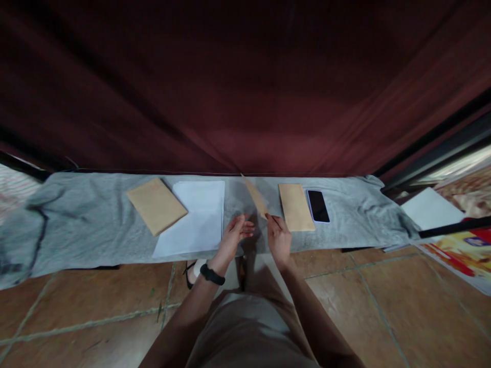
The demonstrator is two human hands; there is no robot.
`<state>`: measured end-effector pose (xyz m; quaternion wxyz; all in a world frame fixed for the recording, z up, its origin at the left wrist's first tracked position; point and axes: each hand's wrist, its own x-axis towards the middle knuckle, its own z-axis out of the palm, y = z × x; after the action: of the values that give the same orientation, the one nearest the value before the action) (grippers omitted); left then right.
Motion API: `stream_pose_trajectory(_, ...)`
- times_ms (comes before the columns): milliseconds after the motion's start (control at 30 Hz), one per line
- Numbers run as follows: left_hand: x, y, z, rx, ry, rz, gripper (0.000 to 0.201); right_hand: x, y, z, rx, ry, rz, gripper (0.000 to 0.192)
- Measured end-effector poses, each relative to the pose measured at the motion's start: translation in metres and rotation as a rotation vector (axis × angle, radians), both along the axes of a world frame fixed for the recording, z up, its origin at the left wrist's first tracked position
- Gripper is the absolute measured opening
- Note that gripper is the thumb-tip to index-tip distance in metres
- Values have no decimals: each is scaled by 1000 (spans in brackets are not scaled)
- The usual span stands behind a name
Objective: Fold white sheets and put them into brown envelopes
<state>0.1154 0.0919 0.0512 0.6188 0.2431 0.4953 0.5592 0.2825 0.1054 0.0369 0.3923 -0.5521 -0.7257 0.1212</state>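
**Brown envelope pinched in the right hand**

While pinched at its lower end between the fingertips of the right hand (279, 237), tilted up and away over the grey cloth-covered counter (76, 225): a flat brown paper envelope (256, 197), upper corner pointing off to the left. Left hand (235, 232) released, fingers stretched toward the right hand, just beside it and holding nothing; black band around the left wrist (211, 275). Just right of the right hand, flat on the cloth: a second tan rectangular envelope (295, 206), then a black smartphone in a pale case (318, 206) touching its far edge. Left of the left hand: white paper sheets (195, 217), with a third brown envelope (156, 205) overlapping their far corner.
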Motion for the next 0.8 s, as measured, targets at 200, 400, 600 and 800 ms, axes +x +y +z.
stream_pose_trajectory(200, 10, -1, -10, -43, 36, -12, 54, -10, 8, 6, -311, 853, -158, 26)
stream_pose_trajectory(400, 14, -2, -16, -41, 17, -16, 46, -21, -3, -5, -562, 1244, -117, 28)
stream_pose_trajectory(600, 10, -2, -23, -73, 30, 19, 37, -19, -7, -12, -626, 1267, -116, 31)
stream_pose_trajectory(800, 6, 3, -25, -82, 134, -6, 33, -17, -7, -15, -690, 1250, -111, 36)
